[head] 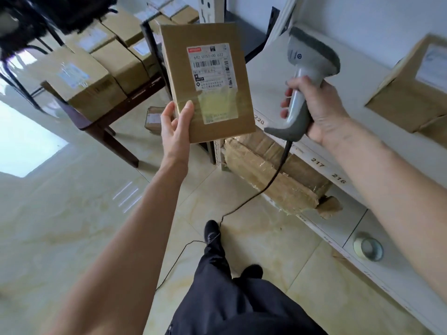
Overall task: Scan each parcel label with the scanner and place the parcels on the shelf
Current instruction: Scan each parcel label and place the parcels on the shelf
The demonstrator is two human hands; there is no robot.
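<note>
Parcel: a flat brown parcel is being held up in the air at about 12 o'clock from the person's feet, its white label facing the camera with barcodes showing.
Left hand: the left hand is gripping the parcel's lower left corner, thumb lying across the front face, the other fingers hidden behind; the forearm is reaching up from 7 o'clock.
Scanner: a grey scanner is standing just beside the parcel at its 3 o'clock, apart from it, head uppermost.
Right hand: the right hand is wrapping its fingers round the scanner's handle, the arm coming in from 4 o'clock.
Cable: a black cable is hanging from the handle base and trailing over the tiled floor.
Shelf: a white shelf is running along 2 to 4 o'clock, carrying numbered tags, another box and a tape roll.
Table: a dark table at 10 o'clock is bearing more boxes.
</note>
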